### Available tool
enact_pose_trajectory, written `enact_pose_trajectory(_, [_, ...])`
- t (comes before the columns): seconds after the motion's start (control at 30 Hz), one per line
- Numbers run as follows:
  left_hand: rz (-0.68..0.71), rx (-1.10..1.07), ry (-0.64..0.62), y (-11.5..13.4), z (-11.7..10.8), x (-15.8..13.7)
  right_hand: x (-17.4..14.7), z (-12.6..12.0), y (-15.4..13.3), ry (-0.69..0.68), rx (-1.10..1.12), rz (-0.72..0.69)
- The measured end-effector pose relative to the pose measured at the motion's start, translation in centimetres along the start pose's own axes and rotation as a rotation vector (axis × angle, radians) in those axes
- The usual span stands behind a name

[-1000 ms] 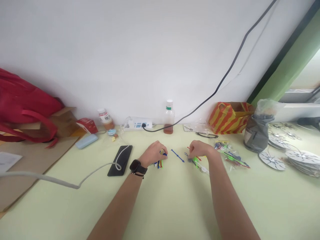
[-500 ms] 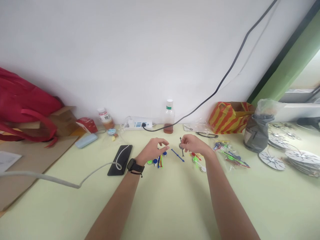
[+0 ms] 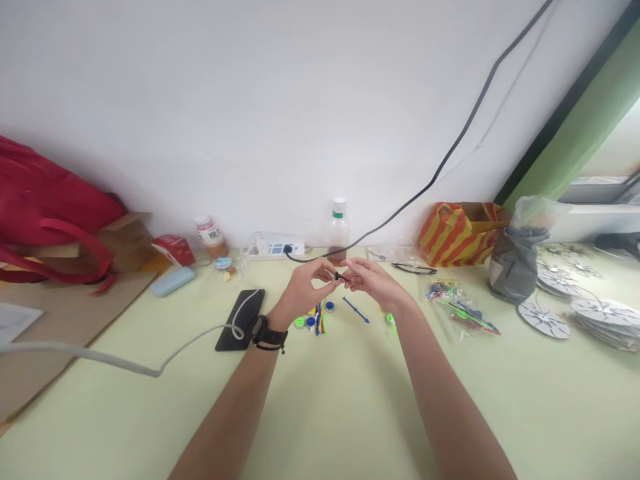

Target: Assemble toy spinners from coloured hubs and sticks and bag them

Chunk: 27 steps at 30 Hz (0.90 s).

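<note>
In front of me my left hand (image 3: 306, 288) and my right hand (image 3: 376, 283) meet above the table. Their fingertips pinch a small dark arrow spinner (image 3: 339, 276) between them, mostly covered by the fingers. Below the hands lies a blue plastic arrow (image 3: 356, 311). Beside my left wrist are a green round base (image 3: 299, 323), blue round bases (image 3: 311, 322) and several coloured arrows (image 3: 321, 320). A green spinner piece (image 3: 390, 319) shows beside my right wrist, partly hidden by that arm.
A black phone (image 3: 240, 320) with a pale cable lies on the left. Behind the hands stand a power strip (image 3: 277, 248) and a drink bottle (image 3: 339, 233). On the right are plastic bags of parts (image 3: 465, 313), a striped bag (image 3: 460, 233) and slotted white discs (image 3: 544, 321).
My right hand has moved left and slightly up with the dark spinner. My left hand's fingers, apart before, have closed on the spinner too. The blue arrow stays put.
</note>
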<state>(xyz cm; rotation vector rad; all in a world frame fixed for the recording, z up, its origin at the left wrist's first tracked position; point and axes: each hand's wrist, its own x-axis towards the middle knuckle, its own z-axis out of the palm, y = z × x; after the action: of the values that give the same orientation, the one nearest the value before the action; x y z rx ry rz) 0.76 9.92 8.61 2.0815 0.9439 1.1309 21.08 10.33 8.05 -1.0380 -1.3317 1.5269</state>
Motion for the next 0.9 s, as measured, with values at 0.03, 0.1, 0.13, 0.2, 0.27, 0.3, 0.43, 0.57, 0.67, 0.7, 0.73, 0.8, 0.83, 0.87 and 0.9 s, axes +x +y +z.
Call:
enact_pose_trajectory(0.03, [0.023,0.013,0.001,0.1,-0.1,0.0,0.0,-0.1,0.1,-0.018,0.043,0.012])
enact_pose_trajectory(0.1, [0.065,0.039,-0.007,0.3,-0.2,0.1,0.1,-0.2,0.1,-0.065,0.087,0.013])
enact_pose_trajectory(0.13, [0.079,0.052,-0.012,0.4,-0.2,0.1,0.1,-0.1,0.1,-0.085,0.098,0.008])
enact_pose_trajectory(0.2, [0.085,0.077,-0.018,0.5,-0.3,0.1,0.0,0.0,-0.1,-0.092,0.124,0.002])
enact_pose_trajectory(0.27, [0.075,0.102,-0.027,0.6,-0.5,0.2,0.0,0.2,-0.2,-0.073,0.165,0.007])
enact_pose_trajectory(0.3, [0.070,0.115,-0.032,0.7,-0.6,0.2,0.0,0.3,-0.2,-0.064,0.187,0.012])
enact_pose_trajectory(0.43, [0.084,0.155,-0.052,0.8,-0.9,0.2,0.3,0.4,0.1,-0.089,0.201,0.006])
enact_pose_trajectory(0.57, [0.112,0.140,-0.076,0.5,-0.6,0.1,0.5,0.4,0.6,-0.095,0.064,-0.021])
enact_pose_trajectory(0.67, [0.092,0.088,-0.096,0.2,0.1,-0.2,0.6,0.4,1.0,-0.106,-0.174,-0.059])
enact_pose_trajectory(0.7, [0.077,0.079,-0.103,0.0,0.3,-0.3,0.7,0.4,1.1,-0.094,-0.292,-0.074])
enact_pose_trajectory(0.73, [0.061,0.080,-0.108,-0.2,0.6,-0.4,0.8,0.3,1.4,-0.073,-0.420,-0.081])
enact_pose_trajectory(0.8, [0.033,0.102,-0.122,-0.7,1.1,-0.6,1.0,0.0,2.0,-0.030,-0.654,-0.059])
enact_pose_trajectory(0.83, [0.019,0.119,-0.134,-1.0,1.4,-0.7,1.1,-0.2,2.4,-0.018,-0.739,-0.032])
enact_pose_trajectory(0.87, [0.005,0.138,-0.156,-1.4,1.7,-0.8,1.2,-0.5,2.8,-0.017,-0.799,0.002])
enact_pose_trajectory(0.9, [-0.007,0.157,-0.184,-1.7,2.0,-0.9,1.2,-0.8,3.3,-0.025,-0.837,0.039])
